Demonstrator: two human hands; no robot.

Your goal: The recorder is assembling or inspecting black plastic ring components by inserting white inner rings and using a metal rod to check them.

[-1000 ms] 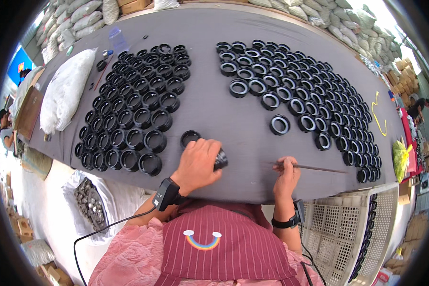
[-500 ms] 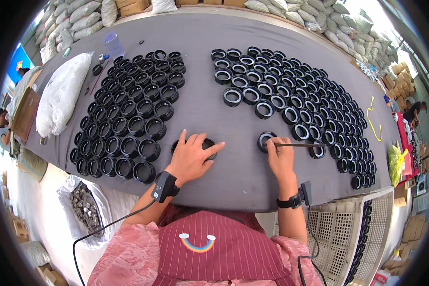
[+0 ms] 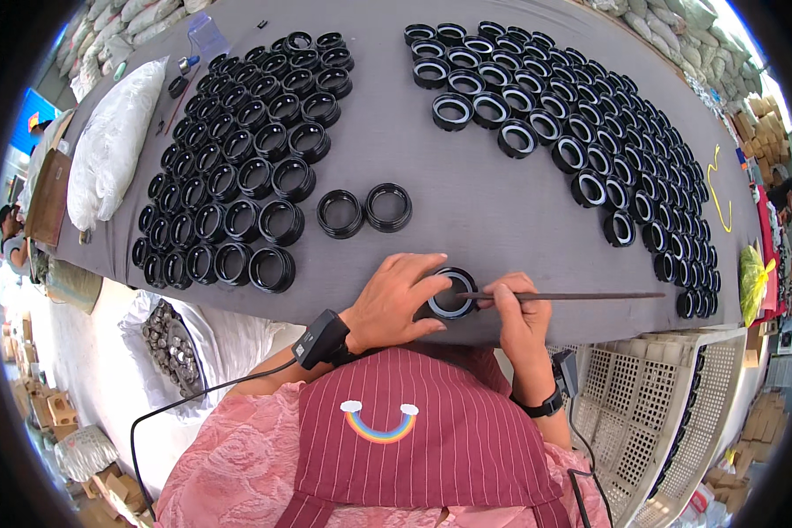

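Near the table's front edge lies a black ring [image 3: 450,312] with a pale inner band. My left hand [image 3: 398,301] is at its left side, thumb and fingers spread around the rim and gripping it. In my right hand [image 3: 521,319] is a thin dark stick [image 3: 598,297], pinched close to its left end. That end reaches the right part of the same ring; the other end points right. Two black rings without a pale band, a left one [image 3: 341,214] and a right one [image 3: 388,208], sit side by side beyond my left hand.
Rows of plain black rings [image 3: 272,269] cover the table's left. Many pale-banded rings [image 3: 569,153] fill the right. A white plastic bag [image 3: 119,145] lies far left, a yellow cord [image 3: 718,189] at the right edge. Below stand plastic crates [image 3: 625,387] and a sack of metal parts [image 3: 169,343].
My left hand has left the two plain rings and come to the pale-banded ring. That ring and my right hand with the stick are now nearer to me. The view has tilted down.
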